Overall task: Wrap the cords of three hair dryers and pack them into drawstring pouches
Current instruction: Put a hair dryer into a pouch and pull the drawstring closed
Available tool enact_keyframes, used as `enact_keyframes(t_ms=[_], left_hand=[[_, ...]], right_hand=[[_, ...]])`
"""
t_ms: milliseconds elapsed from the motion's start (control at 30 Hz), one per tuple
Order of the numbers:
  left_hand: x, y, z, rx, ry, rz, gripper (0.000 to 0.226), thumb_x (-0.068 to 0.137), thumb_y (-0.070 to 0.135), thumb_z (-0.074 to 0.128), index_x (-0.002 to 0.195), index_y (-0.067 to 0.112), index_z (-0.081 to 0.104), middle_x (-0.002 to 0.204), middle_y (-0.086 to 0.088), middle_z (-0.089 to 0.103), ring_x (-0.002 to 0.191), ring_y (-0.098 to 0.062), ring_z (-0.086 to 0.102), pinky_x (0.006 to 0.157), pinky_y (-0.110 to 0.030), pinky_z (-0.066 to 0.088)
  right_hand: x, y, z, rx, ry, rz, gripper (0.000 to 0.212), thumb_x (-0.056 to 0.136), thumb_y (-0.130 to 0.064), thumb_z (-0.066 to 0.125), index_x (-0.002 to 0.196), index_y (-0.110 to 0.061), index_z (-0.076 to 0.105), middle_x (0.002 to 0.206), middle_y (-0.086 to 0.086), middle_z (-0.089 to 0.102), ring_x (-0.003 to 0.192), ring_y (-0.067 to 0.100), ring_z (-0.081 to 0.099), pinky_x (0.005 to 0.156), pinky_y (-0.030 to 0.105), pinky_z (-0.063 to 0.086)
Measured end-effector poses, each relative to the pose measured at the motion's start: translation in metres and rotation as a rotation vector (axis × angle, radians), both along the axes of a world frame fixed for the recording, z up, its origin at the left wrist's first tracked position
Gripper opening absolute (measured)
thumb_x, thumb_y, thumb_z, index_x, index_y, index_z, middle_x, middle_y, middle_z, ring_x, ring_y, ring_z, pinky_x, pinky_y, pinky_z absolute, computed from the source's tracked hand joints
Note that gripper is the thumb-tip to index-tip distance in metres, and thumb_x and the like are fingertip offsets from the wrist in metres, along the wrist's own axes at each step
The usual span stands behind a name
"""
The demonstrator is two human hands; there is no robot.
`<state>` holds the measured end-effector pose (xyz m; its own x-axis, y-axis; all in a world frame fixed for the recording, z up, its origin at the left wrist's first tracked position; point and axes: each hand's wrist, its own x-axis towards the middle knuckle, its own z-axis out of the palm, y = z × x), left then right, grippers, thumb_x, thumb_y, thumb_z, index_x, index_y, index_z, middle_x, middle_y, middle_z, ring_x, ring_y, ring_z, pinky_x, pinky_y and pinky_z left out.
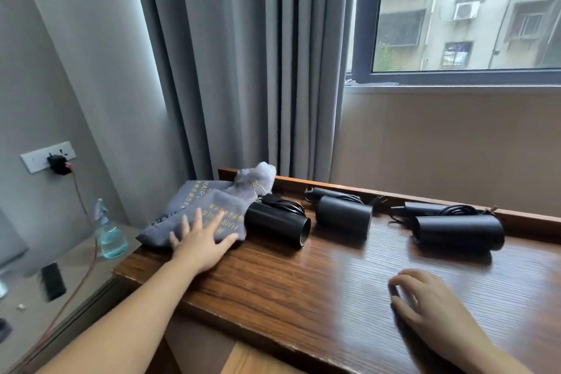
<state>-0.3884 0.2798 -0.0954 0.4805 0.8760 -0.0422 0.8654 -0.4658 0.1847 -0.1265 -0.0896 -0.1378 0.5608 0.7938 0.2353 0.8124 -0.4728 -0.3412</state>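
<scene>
Three black hair dryers lie in a row along the back of the wooden table (273, 291): a left dryer (277, 224), a middle dryer (343, 215) and a right dryer (458, 229), each with its black cord bundled behind it. At the table's left end lies a pile of grey drawstring pouches (209, 206) with gold lettering. My left hand (202, 240) rests flat on the nearest pouch, fingers spread. My right hand (431, 304) hovers low over the table's front right, fingers loosely curled, holding nothing.
A raised wooden ledge (425, 197) runs along the table's back, under grey curtains (243, 70) and a window. Left of the table, a lower surface holds a spray bottle (109, 234) and a black remote (53, 281). A plug with a brown cable sits in the wall socket (57, 162).
</scene>
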Motion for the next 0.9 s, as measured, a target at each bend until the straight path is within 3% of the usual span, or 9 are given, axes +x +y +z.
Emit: enact_keyframes(t_ms=[67, 200, 400, 533, 633, 767, 900], left_hand=[[-0.002, -0.001, -0.010, -0.073, 0.066, -0.020, 0.082, 0.080, 0.088, 0.027, 0.151, 0.056, 0.001, 0.167, 0.000, -0.004, 0.153, -0.034, -0.005, 0.117, -0.063, 0.003], [0.015, -0.017, -0.017, -0.040, 0.121, -0.074, 0.088, 0.078, 0.090, 0.025, 0.154, 0.049, 0.008, 0.167, 0.003, -0.001, 0.153, -0.033, -0.004, 0.118, -0.063, 0.000], [0.043, -0.040, -0.009, -0.073, 0.126, -0.146, 0.090, 0.079, 0.089, 0.021, 0.156, 0.042, 0.013, 0.167, 0.006, 0.001, 0.153, -0.032, -0.001, 0.118, -0.063, 0.003], [0.054, -0.063, -0.010, 0.015, 0.139, -0.191, 0.069, 0.091, 0.074, 0.028, 0.152, 0.042, 0.024, 0.165, 0.004, 0.014, 0.149, -0.035, 0.014, 0.115, -0.059, 0.016], [0.056, -0.080, -0.010, 0.219, 0.153, -0.238, 0.039, 0.100, 0.048, 0.034, 0.134, 0.034, 0.048, 0.144, 0.003, 0.046, 0.129, -0.029, 0.043, 0.105, -0.050, 0.033], [0.055, -0.084, -0.003, 0.481, -0.136, -0.300, 0.021, 0.095, 0.028, 0.051, 0.106, 0.024, 0.068, 0.101, 0.001, 0.064, 0.096, -0.028, 0.060, 0.084, -0.043, 0.042], [0.061, -0.075, 0.035, 0.613, -0.448, -0.290, 0.023, 0.085, 0.018, 0.042, 0.089, 0.017, 0.065, 0.084, -0.005, 0.062, 0.076, -0.033, 0.059, 0.072, -0.043, 0.045]], right_hand=[[0.003, 0.000, -0.002, 0.006, -0.004, 0.006, 0.018, 0.079, -0.044, 0.065, 0.094, -0.035, 0.069, 0.104, -0.017, 0.061, 0.100, 0.015, 0.060, 0.089, 0.034, 0.048], [0.004, -0.001, 0.000, 0.005, 0.007, 0.016, 0.021, 0.082, -0.048, 0.058, 0.098, -0.037, 0.068, 0.105, -0.020, 0.057, 0.102, 0.010, 0.055, 0.092, 0.030, 0.045], [0.003, 0.000, 0.005, 0.007, 0.044, 0.017, 0.013, 0.087, -0.038, 0.067, 0.100, -0.037, 0.068, 0.107, -0.021, 0.055, 0.106, 0.007, 0.050, 0.095, 0.030, 0.043], [0.004, -0.002, 0.005, 0.027, 0.051, 0.032, 0.011, 0.087, -0.035, 0.069, 0.098, -0.037, 0.068, 0.105, -0.022, 0.056, 0.105, 0.007, 0.052, 0.094, 0.030, 0.044], [0.006, -0.005, 0.005, 0.024, 0.055, 0.060, 0.009, 0.088, -0.037, 0.067, 0.096, -0.038, 0.067, 0.106, -0.024, 0.055, 0.106, 0.004, 0.051, 0.095, 0.027, 0.042], [0.008, -0.009, 0.005, 0.032, 0.055, 0.091, 0.009, 0.089, -0.038, 0.066, 0.098, -0.038, 0.067, 0.107, -0.026, 0.055, 0.107, 0.001, 0.051, 0.096, 0.024, 0.041], [0.008, -0.009, 0.008, 0.075, 0.064, 0.086, 0.015, 0.091, -0.042, 0.064, 0.104, -0.038, 0.068, 0.107, -0.028, 0.054, 0.108, -0.001, 0.052, 0.095, 0.020, 0.039]])
